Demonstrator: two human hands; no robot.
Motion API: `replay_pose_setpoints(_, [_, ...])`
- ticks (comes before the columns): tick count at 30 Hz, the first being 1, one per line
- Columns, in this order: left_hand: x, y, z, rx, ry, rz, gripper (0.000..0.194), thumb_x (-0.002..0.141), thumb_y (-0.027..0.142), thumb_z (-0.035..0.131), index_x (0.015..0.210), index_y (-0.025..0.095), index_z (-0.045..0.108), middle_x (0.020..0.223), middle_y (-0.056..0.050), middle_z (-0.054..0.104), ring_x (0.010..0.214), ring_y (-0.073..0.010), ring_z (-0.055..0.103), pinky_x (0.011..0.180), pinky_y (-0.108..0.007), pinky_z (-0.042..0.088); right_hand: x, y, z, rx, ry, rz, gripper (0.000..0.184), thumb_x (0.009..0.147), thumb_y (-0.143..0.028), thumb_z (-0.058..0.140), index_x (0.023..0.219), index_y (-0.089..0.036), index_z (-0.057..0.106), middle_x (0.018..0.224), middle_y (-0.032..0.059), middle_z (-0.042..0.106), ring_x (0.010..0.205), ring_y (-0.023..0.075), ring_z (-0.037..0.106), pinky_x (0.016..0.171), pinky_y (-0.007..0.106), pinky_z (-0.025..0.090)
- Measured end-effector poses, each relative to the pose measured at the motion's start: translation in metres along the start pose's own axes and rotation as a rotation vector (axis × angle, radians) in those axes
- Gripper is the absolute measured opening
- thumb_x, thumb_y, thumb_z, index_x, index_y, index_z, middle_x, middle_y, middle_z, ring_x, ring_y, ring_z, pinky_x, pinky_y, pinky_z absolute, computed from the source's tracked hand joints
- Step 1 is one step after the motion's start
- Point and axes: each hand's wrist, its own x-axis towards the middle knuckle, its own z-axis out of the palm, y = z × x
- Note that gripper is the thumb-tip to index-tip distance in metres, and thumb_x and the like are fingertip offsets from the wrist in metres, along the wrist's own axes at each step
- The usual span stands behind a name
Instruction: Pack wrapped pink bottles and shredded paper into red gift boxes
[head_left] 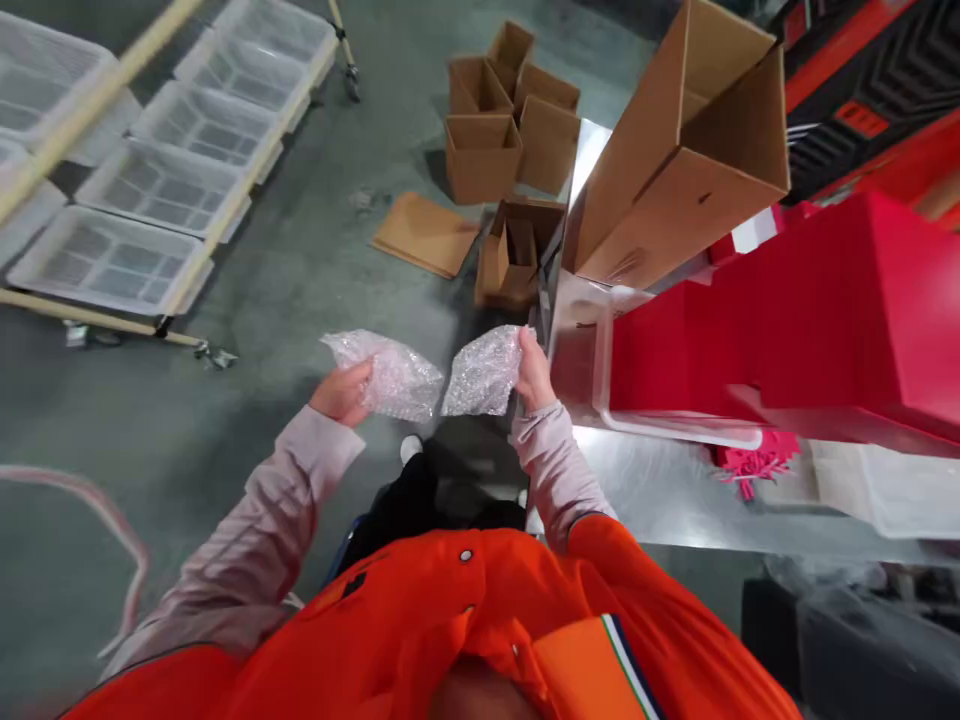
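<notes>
Two clear pieces of bubble wrap are held up in front of my body, with a narrow gap between them. My left hand (346, 391) grips the left bubble wrap (401, 378) by its outer side. Closed on the outer edge of the right bubble wrap (481, 374) is my right hand (533, 370), close to the metal table's edge. Whether anything lies inside either piece, I cannot tell. Parts of the fingers are hidden behind the wrap.
To the right, a metal table (645, 490) carries a tall cardboard box (637, 190), red boxes (750, 320) and a plastic tray (602, 370). Several open cartons (484, 160) and flat cardboard (424, 235) are on the floor ahead. A wheeled rack with plastic bins (112, 262) stands left.
</notes>
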Motion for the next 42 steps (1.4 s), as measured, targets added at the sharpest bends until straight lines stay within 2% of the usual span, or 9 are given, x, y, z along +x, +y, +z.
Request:
replay_pose_setpoints(3, [-0.004, 0.010, -0.013, -0.087, 0.127, -0.033, 0.036, 0.071, 0.025, 0.084, 0.100, 0.010, 0.068, 0.085, -0.004, 0.074, 0.083, -0.0183, 0.070, 0.076, -0.028, 0.060, 0.001, 0.001, 0.027, -0.158, -0.047, -0.074, 0.048, 0.077, -0.065, 0.076, 0.073, -0.025, 0.048, 0.069, -0.0017, 0.055, 0.074, 0.0189, 0.062, 0.071, 0.031, 0.053])
replay_pose_setpoints(5, [-0.060, -0.026, 0.008, -0.159, 0.219, 0.006, 0.043, 0.062, 0.022, 0.089, 0.099, 0.012, 0.068, 0.085, -0.003, 0.074, 0.080, -0.0179, 0.069, 0.074, -0.028, 0.058, -0.040, -0.003, -0.005, -0.309, -0.135, -0.232, 0.037, 0.071, -0.048, 0.079, 0.072, -0.024, 0.050, 0.078, -0.0005, 0.059, 0.083, 0.0180, 0.064, 0.077, 0.029, 0.052])
replay_pose_setpoints(8, [-0.221, -0.140, 0.090, -0.282, 0.263, 0.082, 0.052, 0.048, 0.023, 0.096, 0.091, 0.013, 0.068, 0.081, -0.005, 0.074, 0.074, -0.0193, 0.068, 0.071, -0.030, 0.057, -0.168, -0.018, -0.136, -0.344, -0.481, -0.207, 0.033, 0.064, -0.035, 0.078, 0.089, -0.024, 0.060, 0.097, -0.0002, 0.068, 0.082, 0.0154, 0.065, 0.073, 0.025, 0.051])
replay_pose_setpoints(12, [-0.446, -0.285, 0.218, -0.431, 0.258, 0.261, 0.064, 0.040, 0.031, 0.098, 0.095, 0.013, 0.071, 0.095, -0.010, 0.078, 0.084, -0.0253, 0.073, 0.074, -0.033, 0.057, -0.353, -0.041, -0.333, -0.437, -1.084, 0.214, 0.053, 0.062, -0.038, 0.090, 0.108, -0.021, 0.069, 0.086, -0.0015, 0.070, 0.062, 0.0113, 0.054, 0.056, 0.022, 0.040])
replay_pose_setpoints(15, [-0.522, -0.320, 0.260, -0.430, 0.292, 0.406, 0.066, 0.043, 0.036, 0.098, 0.100, 0.014, 0.071, 0.097, -0.008, 0.078, 0.090, -0.0254, 0.073, 0.080, -0.032, 0.057, -0.416, -0.045, -0.390, -0.429, -1.223, 0.351, 0.056, 0.056, -0.047, 0.096, 0.097, -0.020, 0.070, 0.066, -0.0050, 0.061, 0.051, 0.0096, 0.043, 0.049, 0.023, 0.033])
replay_pose_setpoints(22, [-0.571, -0.363, 0.245, -0.377, 0.465, 0.491, 0.061, 0.046, 0.041, 0.095, 0.094, 0.013, 0.071, 0.091, -0.010, 0.077, 0.096, -0.0291, 0.072, 0.091, -0.040, 0.057, -0.448, -0.045, -0.373, -0.244, -1.024, 0.225, 0.045, 0.060, -0.037, 0.091, 0.098, -0.023, 0.072, 0.089, 0.0001, 0.077, 0.080, 0.0195, 0.069, 0.076, 0.030, 0.057])
replay_pose_setpoints(31, [-0.605, -0.397, 0.233, -0.046, 0.927, 0.607, 0.071, 0.054, 0.034, 0.088, 0.118, 0.018, 0.065, 0.089, 0.000, 0.064, 0.069, -0.0139, 0.057, 0.076, -0.031, 0.053, -0.466, -0.072, -0.354, -0.360, -0.889, -0.113, 0.026, 0.075, -0.037, 0.086, 0.081, -0.018, 0.069, 0.076, -0.0010, 0.069, 0.071, 0.0139, 0.059, 0.075, 0.028, 0.052])
replay_pose_setpoints(37, [-0.586, -0.358, 0.262, -0.053, 0.305, 0.525, 0.108, 0.044, 0.043, 0.101, 0.138, 0.017, 0.056, 0.112, -0.010, 0.072, 0.084, -0.0238, 0.072, 0.071, -0.034, 0.061, -0.480, -0.077, -0.359, -0.558, -1.027, -0.424, 0.030, 0.072, -0.038, 0.090, 0.091, -0.019, 0.076, 0.087, 0.0001, 0.074, 0.083, 0.0188, 0.065, 0.084, 0.032, 0.055])
replay_pose_setpoints(42, [-0.550, -0.318, 0.271, 0.098, 0.218, 0.520, 0.082, 0.047, 0.042, 0.096, 0.119, 0.015, 0.066, 0.109, -0.013, 0.075, 0.093, -0.0266, 0.073, 0.073, -0.031, 0.059, -0.473, -0.086, -0.381, -0.674, -0.843, -0.671, 0.031, 0.074, -0.017, 0.072, 0.104, -0.021, 0.077, 0.104, 0.0049, 0.077, 0.099, 0.0256, 0.071, 0.098, 0.042, 0.057])
